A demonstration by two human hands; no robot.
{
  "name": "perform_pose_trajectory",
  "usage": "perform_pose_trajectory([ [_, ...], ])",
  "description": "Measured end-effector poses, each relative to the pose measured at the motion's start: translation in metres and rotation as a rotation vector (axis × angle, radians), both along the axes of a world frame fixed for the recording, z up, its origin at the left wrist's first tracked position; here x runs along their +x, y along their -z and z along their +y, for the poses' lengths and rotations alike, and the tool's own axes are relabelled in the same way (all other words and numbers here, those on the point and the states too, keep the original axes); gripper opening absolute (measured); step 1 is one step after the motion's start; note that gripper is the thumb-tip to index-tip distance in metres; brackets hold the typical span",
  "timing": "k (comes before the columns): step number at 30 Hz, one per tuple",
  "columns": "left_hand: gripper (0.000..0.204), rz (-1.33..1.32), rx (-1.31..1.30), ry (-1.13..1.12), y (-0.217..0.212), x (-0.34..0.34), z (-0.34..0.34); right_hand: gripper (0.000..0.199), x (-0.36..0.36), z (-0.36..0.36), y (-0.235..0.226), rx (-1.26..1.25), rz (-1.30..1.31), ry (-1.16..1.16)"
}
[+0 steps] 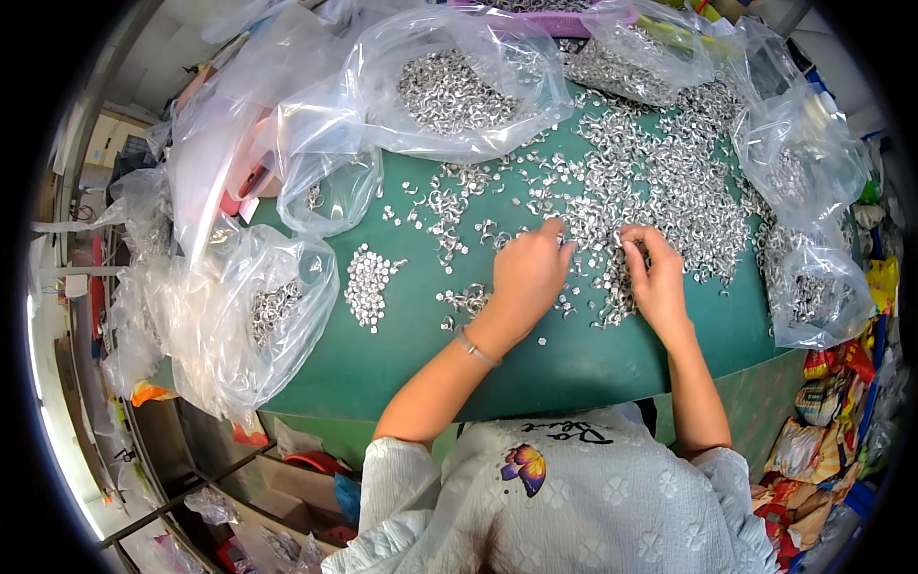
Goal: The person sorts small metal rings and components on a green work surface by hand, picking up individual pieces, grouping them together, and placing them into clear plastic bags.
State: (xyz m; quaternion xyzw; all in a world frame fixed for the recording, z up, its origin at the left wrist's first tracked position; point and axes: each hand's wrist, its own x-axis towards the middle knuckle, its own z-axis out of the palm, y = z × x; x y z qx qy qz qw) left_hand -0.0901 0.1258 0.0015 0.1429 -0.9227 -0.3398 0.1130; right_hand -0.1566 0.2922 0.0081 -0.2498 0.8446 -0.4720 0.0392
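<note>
Many small, curved silver metal parts [679, 191] lie heaped and scattered over the green table [411, 364]. My left hand [531, 273] is closed at the left edge of the heap, its fingers curled and thumb and index close together. What it pinches, if anything, is too small to make out. To its right, my right hand [658, 282] is bent over the heap, with thumb and index closed on a small silver metal part [619, 235]. A looser trail of parts [447, 210] stretches left of my left hand. Farther left sits a separate flat cluster [368, 287] of small silver pieces.
A large clear plastic bag [535, 124] holding metal parts lies open at the back. More part-filled bags stand at the left [306, 306], back right [631, 72] and right [813, 297]. A purple basket [564, 21] is at the far edge. Colourful packages [808, 450] fill the lower right.
</note>
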Motion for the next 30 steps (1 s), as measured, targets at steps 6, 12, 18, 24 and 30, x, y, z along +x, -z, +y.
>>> perform_pose_trajectory([
  [6,0.018,-0.118,-0.142,0.094,0.010,-0.013,0.003,0.014,-0.024,0.001,-0.001,-1.075,-0.990,0.043],
  [12,0.009,-0.068,0.582,0.068,0.008,-0.003,-0.021,0.010,-0.034,-0.010,0.002,-0.288,-0.482,0.036],
  [18,0.010,-0.174,1.396,-0.061,-0.005,0.022,-0.035,0.015,-0.023,-0.038,0.014,0.255,0.290,-0.095],
  [24,0.011,0.019,2.273,0.209,0.011,0.057,-0.058,0.007,-0.027,-0.019,0.005,-0.716,-0.854,-0.151],
  [30,0.012,0.170,2.102,-0.058,0.004,0.070,-0.054,0.011,-0.020,-0.034,-0.013,-0.427,-0.996,-0.073],
])
